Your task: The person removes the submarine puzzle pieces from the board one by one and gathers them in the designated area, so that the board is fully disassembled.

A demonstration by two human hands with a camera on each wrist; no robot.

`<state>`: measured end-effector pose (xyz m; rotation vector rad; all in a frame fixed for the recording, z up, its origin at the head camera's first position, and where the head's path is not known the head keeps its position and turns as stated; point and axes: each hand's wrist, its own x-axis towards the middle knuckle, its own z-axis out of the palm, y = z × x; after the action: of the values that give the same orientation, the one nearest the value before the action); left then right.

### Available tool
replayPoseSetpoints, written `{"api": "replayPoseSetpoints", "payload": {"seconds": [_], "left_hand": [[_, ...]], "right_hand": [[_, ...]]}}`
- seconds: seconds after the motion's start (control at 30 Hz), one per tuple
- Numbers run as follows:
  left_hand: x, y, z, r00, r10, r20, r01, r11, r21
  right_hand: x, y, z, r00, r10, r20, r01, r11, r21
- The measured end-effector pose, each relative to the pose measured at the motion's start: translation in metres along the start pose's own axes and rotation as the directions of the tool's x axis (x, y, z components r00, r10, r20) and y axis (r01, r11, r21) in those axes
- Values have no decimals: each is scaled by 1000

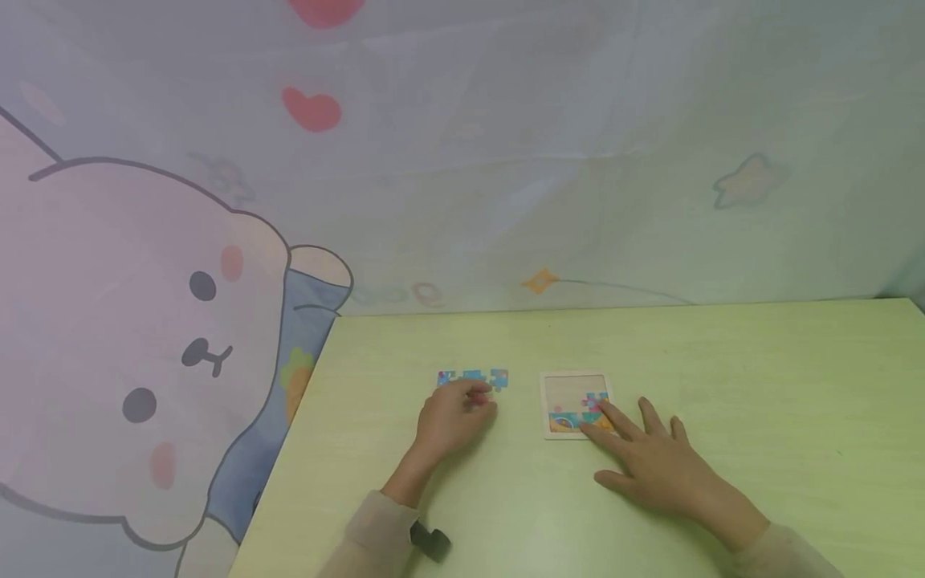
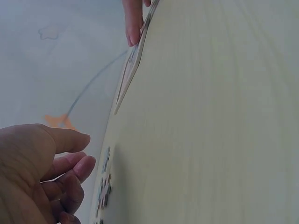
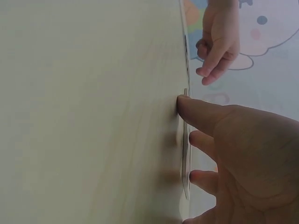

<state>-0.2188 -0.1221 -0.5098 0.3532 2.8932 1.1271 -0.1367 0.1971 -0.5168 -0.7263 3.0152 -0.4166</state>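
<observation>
Evidently the square jigsaw tray (image 1: 567,392) has a pale, thin border and a plain beige bed, with joined pieces (image 1: 565,420) along its near edge in blue, teal and orange, and a blue-and-pink one rising at the right. It lies flat on the yellow-green worktop (image 1: 535,506), right of a few loose pieces (image 1: 499,376), mostly blue with knobbed edges.

Over those loose pieces hangs the left hand (image 1: 453,417), bent at the wrist, its fingers loosely curled with the thumb held apart; nothing shows in their grasp. The right hand (image 1: 654,466) reaches in from the right, palm down, fingers spread and fairly straight, gripping nothing; its index and middle fingertips rest on the tray's near right part, the thumb sticking out to the side. The printing on the pieces is too small to make out.
</observation>
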Motion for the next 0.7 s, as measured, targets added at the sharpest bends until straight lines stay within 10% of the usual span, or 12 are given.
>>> {"api": "replayPoseSetpoints", "payload": {"seconds": [0.7], "left_hand": [[33, 63, 59, 981, 110, 161, -114, 993, 13]], "right_hand": [[-15, 9, 2, 999, 28, -18, -28, 999, -16]]}}
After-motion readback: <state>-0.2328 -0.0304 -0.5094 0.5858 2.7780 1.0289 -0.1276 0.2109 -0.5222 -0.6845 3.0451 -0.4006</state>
